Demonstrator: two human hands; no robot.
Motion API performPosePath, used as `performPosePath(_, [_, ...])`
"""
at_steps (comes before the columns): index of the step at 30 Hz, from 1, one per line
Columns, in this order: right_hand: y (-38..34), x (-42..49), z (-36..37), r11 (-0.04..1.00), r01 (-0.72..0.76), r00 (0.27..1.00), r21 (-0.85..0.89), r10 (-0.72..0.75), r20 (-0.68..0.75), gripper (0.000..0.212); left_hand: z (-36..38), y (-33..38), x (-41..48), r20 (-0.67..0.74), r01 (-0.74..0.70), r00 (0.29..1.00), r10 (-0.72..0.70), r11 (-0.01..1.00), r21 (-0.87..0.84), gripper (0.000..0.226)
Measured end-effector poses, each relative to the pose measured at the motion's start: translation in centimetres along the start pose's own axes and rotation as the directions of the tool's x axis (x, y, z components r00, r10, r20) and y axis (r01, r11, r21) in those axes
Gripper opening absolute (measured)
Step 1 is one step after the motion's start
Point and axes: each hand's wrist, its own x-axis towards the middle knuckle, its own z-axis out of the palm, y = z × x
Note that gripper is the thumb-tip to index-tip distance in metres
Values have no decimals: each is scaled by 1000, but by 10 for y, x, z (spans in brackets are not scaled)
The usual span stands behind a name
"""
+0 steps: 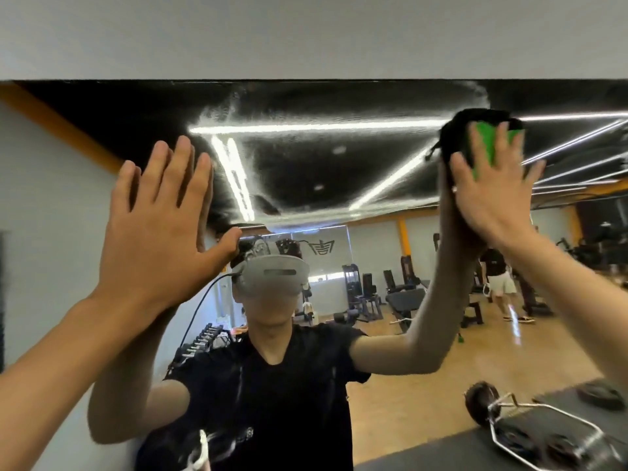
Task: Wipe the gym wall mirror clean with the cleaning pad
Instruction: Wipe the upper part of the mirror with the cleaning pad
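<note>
R hand (pixel 489 195) flat on pad (pixel 484 147) | L hand (pixel 153 232) flat on mirror (pixel 323 171)

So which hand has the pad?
The right hand, pressing the green pad high on the mirror; the left hand is flat and bare.

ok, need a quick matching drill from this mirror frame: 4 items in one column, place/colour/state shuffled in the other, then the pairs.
Items
1. left hand
2. right hand
3. cleaning pad
4. mirror

States
A. green with black cloth
B. flat, fingers straight, holding nothing
C. smeared with streaks near its top edge
D. presses the pad to the glass, upper right

Pairs: 1-B, 2-D, 3-A, 4-C
</note>
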Motion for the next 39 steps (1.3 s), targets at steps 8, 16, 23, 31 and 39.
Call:
performPosePath(8, [-138, 21, 17, 997, 41, 996, 62, -37, -78, 67, 2, -1, 0, -13, -5, 1000, 5, 1000, -4, 94])
performPosePath(16, [-266, -28, 45, 829, 558, 828, -30, -559, -48, 64, 2, -3, 0, -29, -2, 1000, 1, 1000, -11, 97])
performPosePath(23, [-124, 44, 11, 962, 273, 960, -18, -274, -56, 62, 1, -4, -1, -8, -11, 1000, 10, 1000, -22, 92])
performPosePath(31, [-29, 48, -4, 985, -157, 986, 66, 160, -55, 70, 3, -1, -1, -3, 1, 1000, -1, 1000, -4, 94])
performPosePath(39, [-197, -103, 50, 901, 432, 899, 19, -430, -81, 64, 3, -1, -2, -36, 4, 999, -5, 999, -45, 94])
